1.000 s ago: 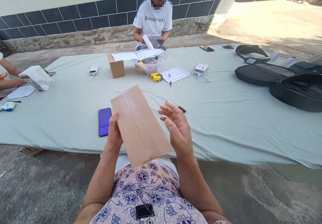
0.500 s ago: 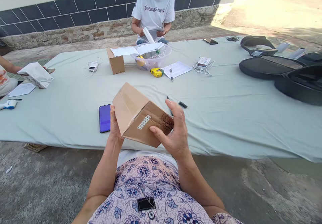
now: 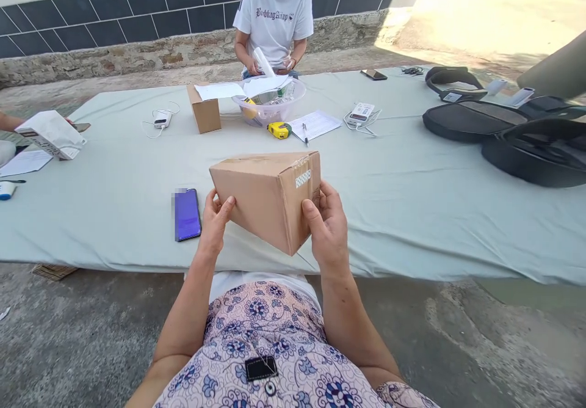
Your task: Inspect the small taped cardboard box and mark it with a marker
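Observation:
A brown cardboard box point(image 3: 256, 197) is held up over the near edge of the table, one long side turned to me. My left hand point(image 3: 214, 222) grips its left end, thumb on the front face and fingers behind. At the right end, my right hand point(image 3: 327, 225) clasps the box with the thumb on the end face. A strip of dotted tape point(image 3: 303, 179) shows on that end, near the top. Left of my left hand a phone point(image 3: 188, 214) with a lit purple screen lies on the cloth.
The cloth-covered table point(image 3: 394, 225) bears a small carton point(image 3: 206, 115), a plastic basin point(image 3: 270, 113), a yellow tape measure point(image 3: 279, 129), paper sheets point(image 3: 318, 125), power banks and black cases point(image 3: 471, 119). A person point(image 3: 274, 23) sits opposite. Another person's arm point(image 3: 9, 123) reaches in at left.
The box has been turned so its long side faces me and its taped end points right. Both hands keep hold, the left thumb now on the front face. My view has shifted slightly.

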`<state>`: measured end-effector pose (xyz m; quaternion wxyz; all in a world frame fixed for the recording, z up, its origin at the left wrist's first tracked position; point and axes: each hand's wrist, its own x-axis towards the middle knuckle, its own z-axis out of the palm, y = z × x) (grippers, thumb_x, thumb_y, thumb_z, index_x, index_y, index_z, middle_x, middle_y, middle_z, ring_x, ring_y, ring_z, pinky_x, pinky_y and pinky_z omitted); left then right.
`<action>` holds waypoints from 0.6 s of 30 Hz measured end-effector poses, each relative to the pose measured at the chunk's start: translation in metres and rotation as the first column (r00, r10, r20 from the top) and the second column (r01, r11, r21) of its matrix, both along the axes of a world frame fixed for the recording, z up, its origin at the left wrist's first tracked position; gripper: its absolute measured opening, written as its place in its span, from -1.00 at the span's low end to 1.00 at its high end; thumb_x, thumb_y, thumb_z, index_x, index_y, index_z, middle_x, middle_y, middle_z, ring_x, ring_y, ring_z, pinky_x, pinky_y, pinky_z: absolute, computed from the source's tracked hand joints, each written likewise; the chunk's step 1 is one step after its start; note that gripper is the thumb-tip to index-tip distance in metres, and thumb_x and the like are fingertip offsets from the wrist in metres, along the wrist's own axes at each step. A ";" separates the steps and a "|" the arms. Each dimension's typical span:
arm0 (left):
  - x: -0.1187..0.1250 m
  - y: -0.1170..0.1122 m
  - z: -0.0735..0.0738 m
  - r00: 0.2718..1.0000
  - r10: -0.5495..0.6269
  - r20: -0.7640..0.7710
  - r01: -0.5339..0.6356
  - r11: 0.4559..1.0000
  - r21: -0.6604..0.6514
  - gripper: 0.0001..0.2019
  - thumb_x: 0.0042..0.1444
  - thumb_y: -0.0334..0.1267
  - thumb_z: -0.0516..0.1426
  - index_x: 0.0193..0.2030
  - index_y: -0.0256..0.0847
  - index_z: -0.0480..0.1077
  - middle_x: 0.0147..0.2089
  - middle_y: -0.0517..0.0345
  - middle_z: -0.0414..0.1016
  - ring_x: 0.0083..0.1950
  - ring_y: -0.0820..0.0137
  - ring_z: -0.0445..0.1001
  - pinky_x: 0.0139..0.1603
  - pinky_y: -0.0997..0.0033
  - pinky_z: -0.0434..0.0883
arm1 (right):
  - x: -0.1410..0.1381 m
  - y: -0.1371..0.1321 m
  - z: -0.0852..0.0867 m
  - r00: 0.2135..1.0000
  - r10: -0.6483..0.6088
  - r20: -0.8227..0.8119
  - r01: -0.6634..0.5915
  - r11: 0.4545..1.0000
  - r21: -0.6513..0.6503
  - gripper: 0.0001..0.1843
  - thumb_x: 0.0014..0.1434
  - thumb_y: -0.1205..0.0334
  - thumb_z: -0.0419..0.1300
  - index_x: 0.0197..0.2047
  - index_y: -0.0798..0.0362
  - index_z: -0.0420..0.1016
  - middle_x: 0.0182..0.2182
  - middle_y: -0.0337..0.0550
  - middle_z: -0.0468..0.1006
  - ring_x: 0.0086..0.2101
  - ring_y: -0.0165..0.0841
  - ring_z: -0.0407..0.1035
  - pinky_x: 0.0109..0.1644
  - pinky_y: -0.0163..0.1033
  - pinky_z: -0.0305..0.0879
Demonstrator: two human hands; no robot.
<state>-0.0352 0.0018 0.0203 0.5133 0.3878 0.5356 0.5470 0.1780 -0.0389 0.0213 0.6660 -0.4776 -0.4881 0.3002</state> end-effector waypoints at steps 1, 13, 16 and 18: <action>-0.001 0.001 0.000 1.000 0.025 -0.012 -0.024 1.000 0.015 -0.18 -0.03 0.15 0.41 0.33 -0.08 0.32 0.16 -0.08 0.60 0.24 0.06 0.52 0.06 0.20 0.47 | 0.001 0.001 -0.002 1.000 0.014 -0.019 -0.014 1.000 -0.005 -0.20 0.24 -0.27 0.31 0.41 -0.08 0.30 0.27 0.07 0.55 0.26 -0.07 0.46 0.40 0.15 0.36; -0.003 0.006 -0.014 0.999 0.044 -0.025 -0.043 0.997 0.057 -0.31 0.10 0.09 0.35 0.30 -0.15 0.39 0.16 -0.14 0.61 0.21 0.08 0.56 0.10 0.16 0.52 | -0.001 -0.007 -0.007 0.994 0.047 0.103 -0.048 0.999 0.007 0.00 0.17 -0.21 0.41 0.54 -0.20 0.09 0.52 0.04 0.19 0.48 0.00 0.13 0.55 0.26 0.10; -0.003 0.008 -0.018 0.996 0.012 -0.088 -0.008 0.999 0.049 -0.27 0.17 0.13 0.29 0.39 -0.16 0.31 0.24 -0.17 0.57 0.28 0.08 0.53 0.26 0.07 0.48 | -0.006 -0.012 -0.005 0.989 0.024 0.148 -0.024 1.000 0.003 0.01 0.15 -0.19 0.43 0.54 -0.22 0.10 0.51 0.01 0.20 0.46 0.01 0.16 0.53 0.25 0.17; -0.003 0.007 -0.020 0.990 -0.048 -0.129 0.057 0.996 0.061 -0.23 0.21 0.18 0.26 0.45 -0.13 0.25 0.39 -0.19 0.46 0.42 0.04 0.43 0.39 0.00 0.40 | -0.010 -0.014 -0.005 0.984 0.011 0.178 -0.009 1.000 -0.010 0.00 0.16 -0.14 0.44 0.54 -0.23 0.10 0.51 -0.01 0.19 0.46 0.01 0.16 0.53 0.25 0.18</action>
